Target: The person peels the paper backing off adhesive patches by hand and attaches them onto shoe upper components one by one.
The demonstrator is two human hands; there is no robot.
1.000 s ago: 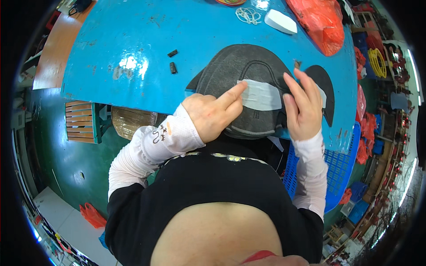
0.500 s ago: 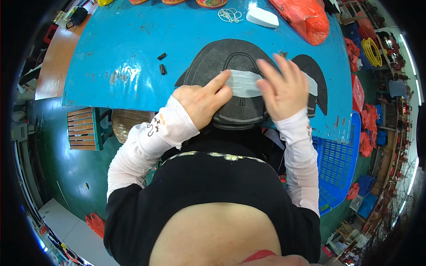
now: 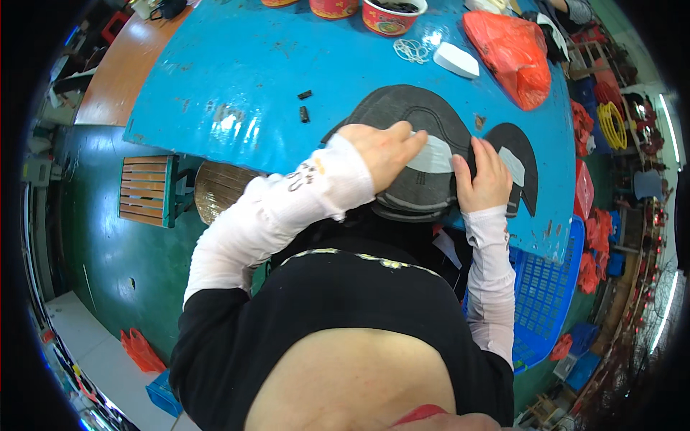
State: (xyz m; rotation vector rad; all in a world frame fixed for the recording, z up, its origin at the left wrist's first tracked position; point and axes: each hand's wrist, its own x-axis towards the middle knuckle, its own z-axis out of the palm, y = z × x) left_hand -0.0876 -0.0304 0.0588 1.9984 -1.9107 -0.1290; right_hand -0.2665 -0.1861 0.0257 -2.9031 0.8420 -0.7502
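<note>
In front of me on the blue table is a stack of dark grey, rounded fabric pieces [image 3: 402, 105] with stitched lines. The top one carries a pale white strip [image 3: 435, 156] across its middle. My left hand [image 3: 384, 152] lies over the stack's left part, its fingers bent and close together, fingertips at the strip's left end; anything pinched in them is hidden. At the stack's right edge is my right hand [image 3: 485, 176], fingers stretched up and thumb apart. Beside it lies another dark grey piece [image 3: 523, 140] with a white patch [image 3: 512, 167].
Two small black pieces [image 3: 305, 113] lie left on the blue table [image 3: 237, 65]. Farther back are paper tubs [image 3: 392, 20], white string [image 3: 411, 50], a white block [image 3: 456, 60] and a red plastic bag [image 3: 514, 61]. A blue basket [image 3: 543, 294] stands right; a slatted stool [image 3: 147, 190] stands left.
My right hand, raised over the strip before, has come down at the stack's right edge. My left hand's fingers have bent over more of the strip's left end. The view has shifted.
</note>
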